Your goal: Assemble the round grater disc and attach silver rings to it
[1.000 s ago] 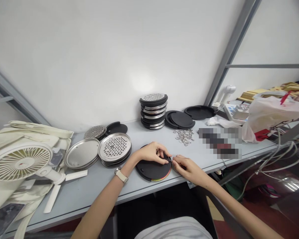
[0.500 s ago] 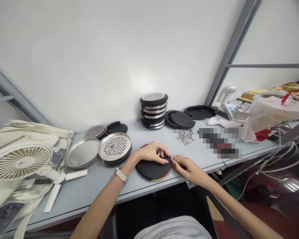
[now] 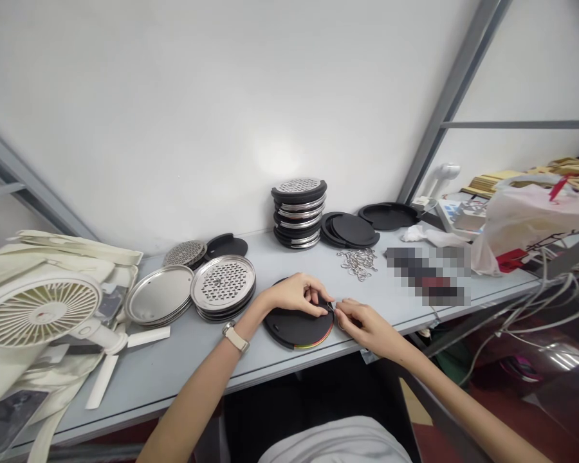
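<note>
A black round disc lies flat near the table's front edge, with red and yellow strips along its front right rim. My left hand rests over its far side, thumb and forefinger closed at the right edge. There a small metal wire clip shows between both hands' fingertips. On the right, my right hand pinches the clip, its fingers curled together. How the clip sits against the disc is hidden by the fingers. A loose heap of similar metal clips lies beyond the hands.
Perforated metal discs and plain metal discs are piled on the left, near a white fan. A tall mixed stack stands at the wall beside black discs. A plastic bag sits on the right.
Both hands stay at the disc's right edge with hardly any movement. The view has shifted very slightly.
</note>
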`<state>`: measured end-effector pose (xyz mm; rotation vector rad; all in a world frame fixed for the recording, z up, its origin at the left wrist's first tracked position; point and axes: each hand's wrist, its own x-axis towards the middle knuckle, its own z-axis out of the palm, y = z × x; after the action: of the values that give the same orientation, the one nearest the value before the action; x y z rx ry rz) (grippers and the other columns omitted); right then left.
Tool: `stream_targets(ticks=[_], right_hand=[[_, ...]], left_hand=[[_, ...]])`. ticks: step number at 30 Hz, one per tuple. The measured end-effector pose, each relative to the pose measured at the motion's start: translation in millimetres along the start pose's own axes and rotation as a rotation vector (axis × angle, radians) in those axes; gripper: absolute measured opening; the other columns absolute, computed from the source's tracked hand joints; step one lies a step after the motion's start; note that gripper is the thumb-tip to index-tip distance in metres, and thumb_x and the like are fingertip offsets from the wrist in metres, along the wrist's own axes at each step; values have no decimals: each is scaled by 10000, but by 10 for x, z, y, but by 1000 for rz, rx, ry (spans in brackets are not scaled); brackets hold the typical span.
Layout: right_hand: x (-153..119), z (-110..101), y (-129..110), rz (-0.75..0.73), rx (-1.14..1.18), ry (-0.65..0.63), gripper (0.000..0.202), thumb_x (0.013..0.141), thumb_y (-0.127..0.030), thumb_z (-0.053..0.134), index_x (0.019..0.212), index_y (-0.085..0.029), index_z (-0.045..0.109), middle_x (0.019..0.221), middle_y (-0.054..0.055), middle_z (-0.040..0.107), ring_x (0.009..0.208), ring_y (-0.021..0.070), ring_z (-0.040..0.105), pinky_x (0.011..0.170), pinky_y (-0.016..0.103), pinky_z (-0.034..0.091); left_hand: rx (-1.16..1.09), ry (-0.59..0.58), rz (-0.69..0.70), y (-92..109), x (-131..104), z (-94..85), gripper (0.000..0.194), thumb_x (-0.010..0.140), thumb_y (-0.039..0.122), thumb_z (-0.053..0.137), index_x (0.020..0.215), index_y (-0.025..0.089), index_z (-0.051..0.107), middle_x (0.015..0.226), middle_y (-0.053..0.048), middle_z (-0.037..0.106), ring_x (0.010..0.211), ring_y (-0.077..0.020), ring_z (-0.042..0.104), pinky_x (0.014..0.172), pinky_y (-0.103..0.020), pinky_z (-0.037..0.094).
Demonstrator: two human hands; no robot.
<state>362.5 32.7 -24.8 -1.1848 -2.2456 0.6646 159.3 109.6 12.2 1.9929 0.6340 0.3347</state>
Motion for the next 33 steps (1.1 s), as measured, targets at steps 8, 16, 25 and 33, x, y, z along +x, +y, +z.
stream_targets(ticks=[8, 16, 25, 33], right_hand=[[-10, -2, 2, 0, 4, 2, 320, 951, -274, 346, 645, -197, 401, 633, -20, 415, 601, 130, 428, 588, 271, 360], [-1, -2, -1, -8, 0, 6, 330, 952, -280, 339, 637, -198, 398, 626, -20, 414, 601, 131, 423, 589, 267, 357], [-3, -2, -9, -6, -3, 11, 341, 954, -298, 335, 636, -198, 408, 626, -18, 421, 604, 132, 429, 585, 264, 359], [-2, 5, 2, -8, -4, 13, 331, 952, -273, 348, 634, -199, 399, 624, -19, 419, 604, 132, 422, 589, 274, 361]], left_hand=[[0, -3, 6, 2, 7, 2, 375, 650, 276, 726, 995, 132, 695, 693, 4, 562, 591, -58, 431, 547, -190, 332], [5, -6, 20, 19, 0, -5, 375, 655, 281, 721, 996, 127, 693, 687, 5, 565, 598, -63, 440, 556, -196, 340], [5, -13, 27, -1, 3, -3, 376, 660, 270, 717, 1004, 121, 687, 679, 8, 553, 605, -63, 448, 556, -195, 341], [-6, 3, 5, 19, 0, 2, 361, 647, 255, 729, 985, 132, 696, 671, 13, 560, 592, -58, 444, 551, -192, 335]])
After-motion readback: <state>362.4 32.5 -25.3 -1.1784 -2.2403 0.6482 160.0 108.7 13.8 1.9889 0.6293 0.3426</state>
